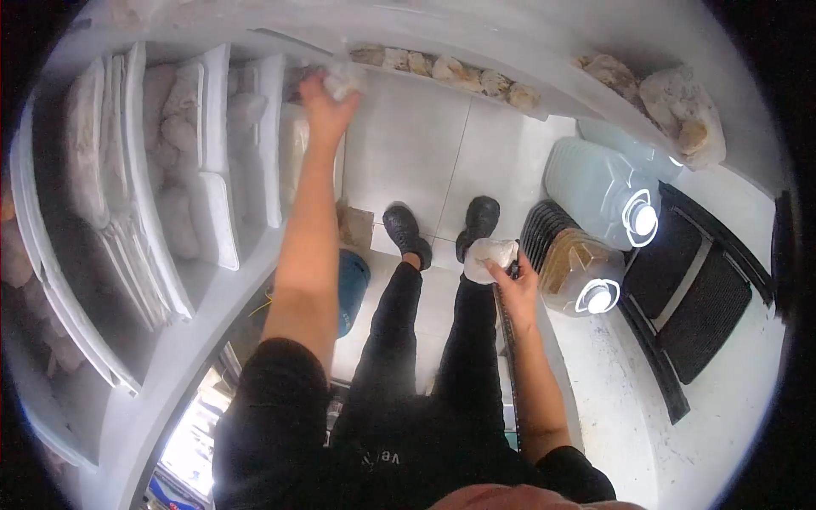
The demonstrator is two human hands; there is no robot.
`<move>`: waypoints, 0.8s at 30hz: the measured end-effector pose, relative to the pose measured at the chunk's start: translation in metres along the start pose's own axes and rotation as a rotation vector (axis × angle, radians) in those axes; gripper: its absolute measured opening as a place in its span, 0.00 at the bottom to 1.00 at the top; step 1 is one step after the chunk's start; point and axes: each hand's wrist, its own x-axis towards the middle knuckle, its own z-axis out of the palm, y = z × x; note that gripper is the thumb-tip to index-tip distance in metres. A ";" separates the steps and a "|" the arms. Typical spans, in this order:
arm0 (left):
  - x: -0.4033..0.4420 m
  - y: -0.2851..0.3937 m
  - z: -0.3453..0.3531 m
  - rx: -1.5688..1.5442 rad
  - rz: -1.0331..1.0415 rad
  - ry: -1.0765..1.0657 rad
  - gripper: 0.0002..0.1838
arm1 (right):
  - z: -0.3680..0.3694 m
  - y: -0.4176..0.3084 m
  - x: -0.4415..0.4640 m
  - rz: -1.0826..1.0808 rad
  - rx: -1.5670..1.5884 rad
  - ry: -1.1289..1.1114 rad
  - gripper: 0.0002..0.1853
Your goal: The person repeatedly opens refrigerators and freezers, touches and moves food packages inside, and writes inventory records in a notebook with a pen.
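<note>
My left hand reaches forward beside the frosty shelves, its fingers closed around a small translucent whitish bag. What is inside that bag is blurred. Lower and to the right, above my right shoe, my right hand grips a pale, frosty-looking packet by its edge, thumb on top. A row of lumpy bagged items lies along a white ledge just right of my left hand.
White freezer shelves with frosted bags fill the left side. Clear plastic jugs and an amber-tinted jug stand at right, near a black mesh panel. A blue container sits left of my legs. Another bag hangs over the upper-right ledge.
</note>
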 end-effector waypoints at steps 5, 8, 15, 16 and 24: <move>0.031 0.005 0.009 0.203 0.320 -0.417 0.42 | 0.004 -0.001 -0.006 0.013 -0.003 -0.004 0.19; 0.051 0.003 0.026 0.241 0.432 -0.565 0.41 | 0.007 -0.003 -0.010 0.034 -0.095 -0.024 0.20; 0.042 0.038 0.015 0.240 0.282 -0.699 0.44 | 0.005 0.010 -0.005 0.032 -0.122 -0.025 0.23; 0.037 0.039 0.014 0.240 0.283 -0.700 0.44 | 0.004 0.007 -0.005 0.033 -0.121 -0.025 0.23; 0.011 0.050 0.038 0.135 0.569 -0.648 0.40 | 0.000 0.014 -0.006 0.060 -0.083 -0.040 0.25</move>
